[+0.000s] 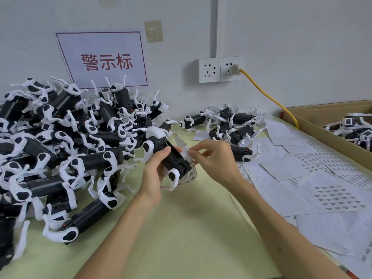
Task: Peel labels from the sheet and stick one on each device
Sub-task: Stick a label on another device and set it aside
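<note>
One device [173, 158] sits in the left grip [154, 172], whose fingers curl round its black body above the counter [191, 228]. One label strip [192, 175] hangs under the device. The right grip [214, 158] pinches the strip's upper edge, just beside the device. A heap [60, 148] of devices, too many to count, lies left. About six more form a group [231, 127] behind, and several lie in one box [318, 132]. Many loose sheets [332, 196] overlap at right.

We see a red-bordered sign [102, 59] on the wall, a yellow cable [267, 95] plugged into the double socket [219, 69], and a cardboard box [322, 111] at right.
</note>
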